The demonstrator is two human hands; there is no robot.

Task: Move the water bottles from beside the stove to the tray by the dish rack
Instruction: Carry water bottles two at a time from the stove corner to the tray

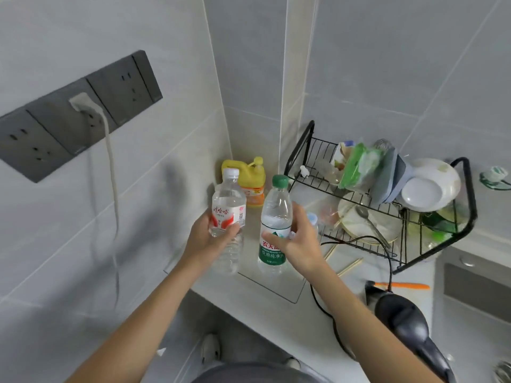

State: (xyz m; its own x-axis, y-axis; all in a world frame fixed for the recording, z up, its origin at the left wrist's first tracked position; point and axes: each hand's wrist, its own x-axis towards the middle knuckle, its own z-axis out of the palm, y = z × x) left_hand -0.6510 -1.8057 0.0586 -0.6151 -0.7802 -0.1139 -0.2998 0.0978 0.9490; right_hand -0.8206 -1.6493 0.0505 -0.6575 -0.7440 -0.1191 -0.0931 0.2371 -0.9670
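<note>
The left hand (206, 236) wraps its fingers round the red-labelled bottle (228, 217), the right hand (300, 241) round the green-capped bottle (275, 225), both upright above the clear tray (293, 294) for setting down.

A clear bottle (228, 214) has a white cap and red-and-white label; another clear bottle (275, 226), a green cap and green-and-white label. The jug (250, 183) at the countertop's (276, 305) back corner is yellow, the dish rack (387, 205) black wire, the wall sockets (80, 117) dark grey
</note>
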